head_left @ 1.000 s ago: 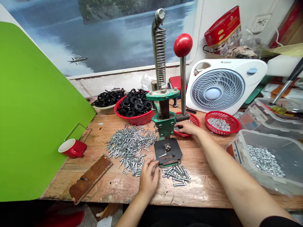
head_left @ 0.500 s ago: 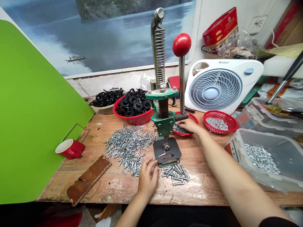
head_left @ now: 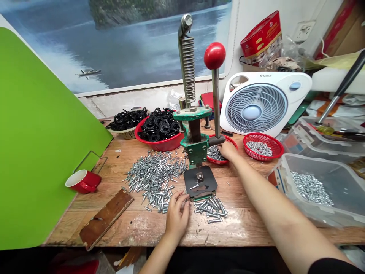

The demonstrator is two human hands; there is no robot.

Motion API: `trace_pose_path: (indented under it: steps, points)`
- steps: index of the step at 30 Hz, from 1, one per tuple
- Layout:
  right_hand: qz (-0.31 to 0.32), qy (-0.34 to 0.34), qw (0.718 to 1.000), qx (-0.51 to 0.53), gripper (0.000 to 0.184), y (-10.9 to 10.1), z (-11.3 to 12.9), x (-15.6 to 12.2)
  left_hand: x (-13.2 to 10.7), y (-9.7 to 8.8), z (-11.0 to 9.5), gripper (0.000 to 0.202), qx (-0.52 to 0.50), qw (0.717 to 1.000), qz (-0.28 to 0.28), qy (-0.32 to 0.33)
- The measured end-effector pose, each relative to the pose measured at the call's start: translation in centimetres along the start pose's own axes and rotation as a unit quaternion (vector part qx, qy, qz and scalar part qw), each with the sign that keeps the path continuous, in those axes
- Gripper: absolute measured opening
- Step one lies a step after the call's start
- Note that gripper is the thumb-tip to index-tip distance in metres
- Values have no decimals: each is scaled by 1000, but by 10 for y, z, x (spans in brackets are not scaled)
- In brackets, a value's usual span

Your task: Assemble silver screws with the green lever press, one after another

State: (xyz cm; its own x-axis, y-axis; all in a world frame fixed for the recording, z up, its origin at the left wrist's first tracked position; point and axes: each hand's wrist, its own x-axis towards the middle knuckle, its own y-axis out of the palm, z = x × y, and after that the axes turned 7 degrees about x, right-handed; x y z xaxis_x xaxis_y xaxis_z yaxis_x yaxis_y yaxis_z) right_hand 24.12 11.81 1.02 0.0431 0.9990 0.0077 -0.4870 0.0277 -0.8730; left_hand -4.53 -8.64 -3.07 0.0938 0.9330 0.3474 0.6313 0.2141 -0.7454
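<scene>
Left hand at the press, right hand in the basket

Green-painted metal hand press with a red ball-topped lever [head_left: 199, 148] stands mid-tabletop [head_left: 239, 228], set back from the near edge. On its flat black base plate [head_left: 208, 178] lies one small silver metal pin [head_left: 194, 187], in front of the die block.

Left hand [head_left: 177, 215]: on the tabletop towards the near edge, palm down, half open, fingers loosely bent, thumb apart; fingertips at the plate's near left corner. No object seen in its grasp.

Right hand [head_left: 229, 150]: reaches into a round red plastic basket [head_left: 221, 163] of small metal parts, right of the press. Fingertips hidden; cannot tell how far closed or whether anything is held.

Large heap of silver eye-ended bolts [head_left: 156, 177]: left of the press. Smaller pile of silver bolts [head_left: 211, 209]: between plate and near edge. Second round red plastic basket [head_left: 264, 158], with silver pieces: farther right. Clear plastic bin of shiny metal pieces [head_left: 352, 186]: towards the tabletop's right end. Red mug with a white inside [head_left: 89, 182]: by the left edge.
</scene>
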Motion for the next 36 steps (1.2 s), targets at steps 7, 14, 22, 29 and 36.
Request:
trace_pose_path:
  steps: [7,14,22,29,36]
  points:
    - [18,-45,999,-21,29,-1,9,-6,1,1,1,24,-1,1000,-5,0]
    - [101,-93,990,-43,21,2,17,-5,2,2,1,25,4,1000,3,5]
    - [111,-59,991,-46,28,5,16,-1,3,1,0,25,-8,1000,12,3]
    - [73,-115,991,-9,33,3,36,-3,3,3,1,25,-3,1000,15,1]
    - [94,-111,989,-18,24,-1,27,1,2,1,1,25,6,1000,18,4]
